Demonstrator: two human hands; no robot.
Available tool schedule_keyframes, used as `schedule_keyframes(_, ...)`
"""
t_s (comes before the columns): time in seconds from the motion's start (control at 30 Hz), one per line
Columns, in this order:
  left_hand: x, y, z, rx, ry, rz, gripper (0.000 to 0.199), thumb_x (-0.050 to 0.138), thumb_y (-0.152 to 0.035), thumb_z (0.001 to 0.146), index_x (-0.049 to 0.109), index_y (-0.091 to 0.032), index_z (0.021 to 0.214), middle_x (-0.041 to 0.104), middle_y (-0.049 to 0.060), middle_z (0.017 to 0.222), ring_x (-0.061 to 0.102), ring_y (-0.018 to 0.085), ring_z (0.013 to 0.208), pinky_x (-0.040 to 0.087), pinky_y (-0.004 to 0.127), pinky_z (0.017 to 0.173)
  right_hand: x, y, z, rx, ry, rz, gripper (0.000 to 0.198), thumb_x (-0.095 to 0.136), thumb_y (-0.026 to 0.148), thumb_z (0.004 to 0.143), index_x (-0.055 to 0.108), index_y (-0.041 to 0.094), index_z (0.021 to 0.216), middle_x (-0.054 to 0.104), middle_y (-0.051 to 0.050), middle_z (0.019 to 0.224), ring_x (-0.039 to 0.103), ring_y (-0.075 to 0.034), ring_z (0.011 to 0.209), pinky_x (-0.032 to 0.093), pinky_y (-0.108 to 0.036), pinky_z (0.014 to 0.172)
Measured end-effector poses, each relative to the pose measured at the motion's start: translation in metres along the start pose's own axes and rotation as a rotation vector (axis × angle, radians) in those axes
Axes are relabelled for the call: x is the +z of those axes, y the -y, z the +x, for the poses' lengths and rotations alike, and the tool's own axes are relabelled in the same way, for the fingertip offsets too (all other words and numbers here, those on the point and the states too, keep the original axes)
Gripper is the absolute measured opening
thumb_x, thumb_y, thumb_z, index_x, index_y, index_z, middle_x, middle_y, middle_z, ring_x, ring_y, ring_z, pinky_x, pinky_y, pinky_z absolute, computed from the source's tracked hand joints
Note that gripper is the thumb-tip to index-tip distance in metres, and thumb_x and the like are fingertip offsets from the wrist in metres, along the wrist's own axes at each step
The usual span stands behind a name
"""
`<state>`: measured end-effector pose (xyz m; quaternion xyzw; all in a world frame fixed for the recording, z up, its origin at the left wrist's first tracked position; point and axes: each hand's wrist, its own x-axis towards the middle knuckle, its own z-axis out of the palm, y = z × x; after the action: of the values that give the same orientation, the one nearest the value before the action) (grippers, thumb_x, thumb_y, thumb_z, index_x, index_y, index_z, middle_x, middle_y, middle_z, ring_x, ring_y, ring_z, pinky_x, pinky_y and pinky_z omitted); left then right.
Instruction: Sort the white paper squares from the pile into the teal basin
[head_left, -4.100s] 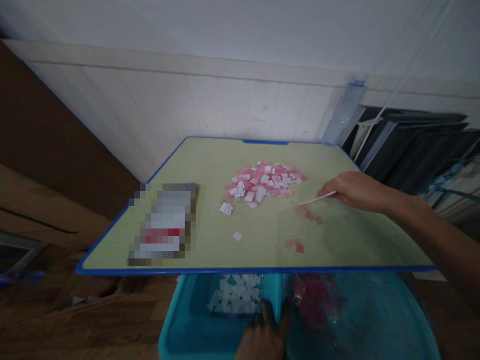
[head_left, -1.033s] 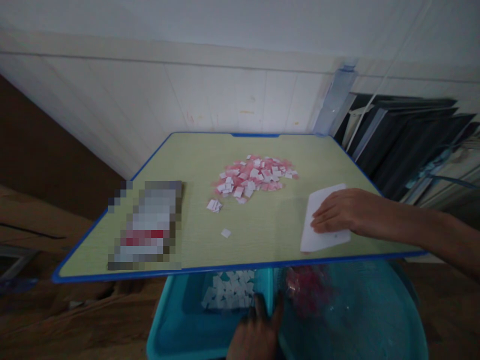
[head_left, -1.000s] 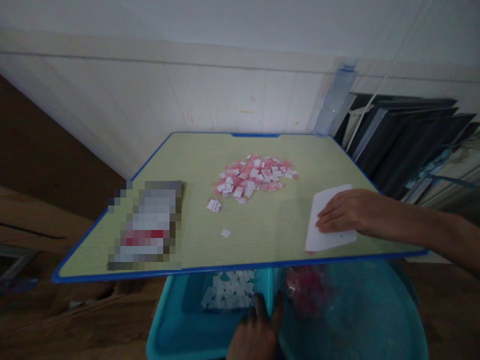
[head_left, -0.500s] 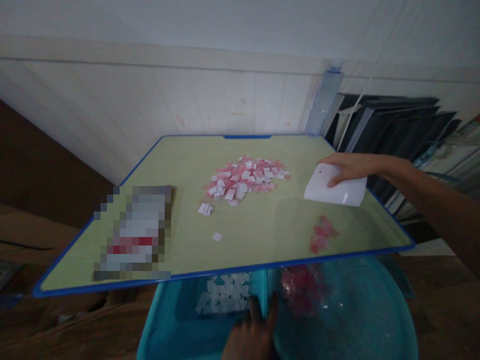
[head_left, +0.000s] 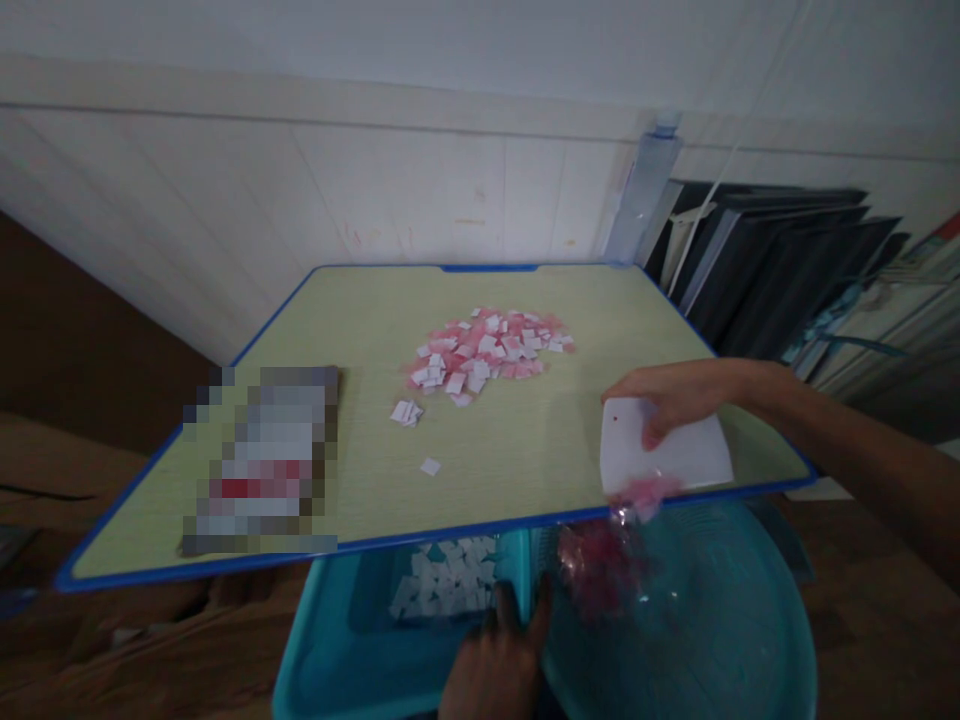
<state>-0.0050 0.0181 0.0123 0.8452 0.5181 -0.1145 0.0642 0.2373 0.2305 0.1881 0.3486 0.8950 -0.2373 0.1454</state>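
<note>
No readable text showing anywhere. The flat pack (head_left: 262,460) lying on the worktop (head_left: 360,330) is blurred out, its print illegible. The white card (head_left: 675,455) and paper squares (head_left: 487,345) are carrying no markings.

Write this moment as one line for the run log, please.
right hand: holds white card at table front edge | pink bits: at card's edge, above round tub | left hand: on tubs' rims
</note>
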Motion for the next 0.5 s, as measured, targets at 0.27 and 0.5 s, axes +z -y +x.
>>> schedule_keyframes(0.27, 0.001, 0.0, 0.002, -0.004, 0.019, -0.022, 0.061, 0.047, -0.007, 0.083, 0.041, -0.031, 0.139, 0.061, 0.024, 0.121, 0.069, 0.021, 0.074, 0.057, 0.029, 0.061, 0.006, 0.024, -0.031, 0.06, -0.04, 0.092, 0.016, 0.058, 0.022, 0.076, 0.061, 0.017, 0.091, 0.064, -0.006, 0.084, 0.061, -0.023, 0.083, 0.046, -0.031, 0.072)
schedule_keyframes(0.5, -0.003, 0.0, 0.001, 0.013, 0.011, 0.0, 0.064, 0.043, -0.004, 0.082, 0.038, -0.03, 0.14, 0.062, 0.024, 0.12, 0.069, 0.02, 0.072, 0.056, 0.029, 0.06, 0.032, 0.086, -0.078, 0.167, -0.207, 0.088, 0.024, 0.04, 0.034, 0.092, 0.057, 0.025, 0.078, 0.064, -0.002, 0.074, 0.061, -0.019, 0.07, 0.042, -0.031, 0.062)
